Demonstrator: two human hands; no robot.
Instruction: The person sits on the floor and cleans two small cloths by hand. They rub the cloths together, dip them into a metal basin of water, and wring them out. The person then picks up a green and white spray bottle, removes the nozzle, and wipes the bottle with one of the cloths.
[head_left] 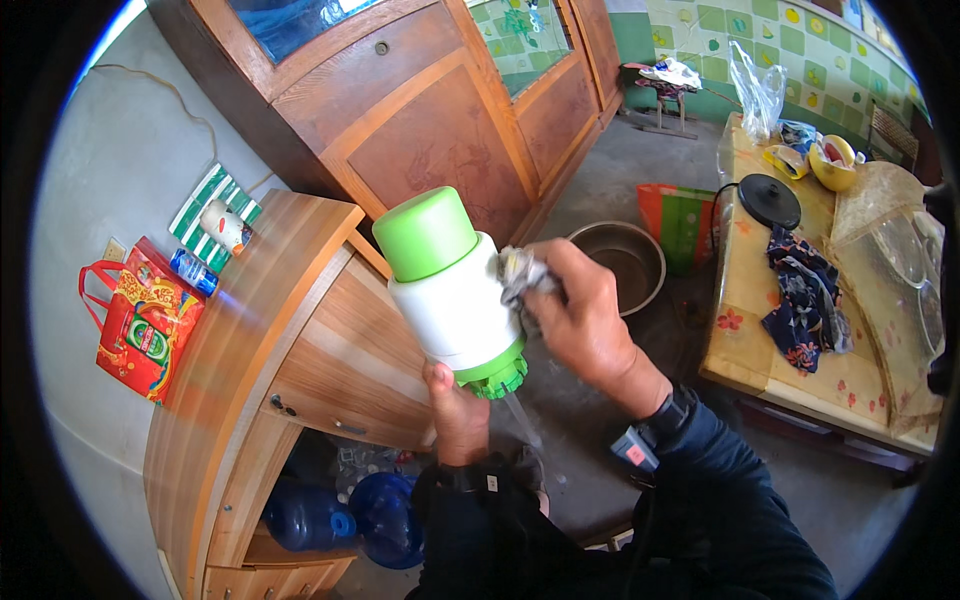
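A green and white hand water pump (450, 300) is held up in front of me, tilted, its green push cap at the upper left and its ridged green collar at the bottom. A clear tube hangs below the collar. My left hand (460, 420) grips the pump from beneath, with the thumb on the lower white body; its other fingers are mostly hidden. Bunched in my right hand (580, 315) is a greyish rag (520, 275), pressed against the right side of the white body.
A wooden counter (290, 270) on the left bears a red gift bag (150, 325) and a blue can (194, 271). Large blue water jugs (388, 520) lie under it. Beyond are a brown cabinet (430, 150), a metal basin (625, 265) and a table (740, 330) with a dark cloth (803, 300).
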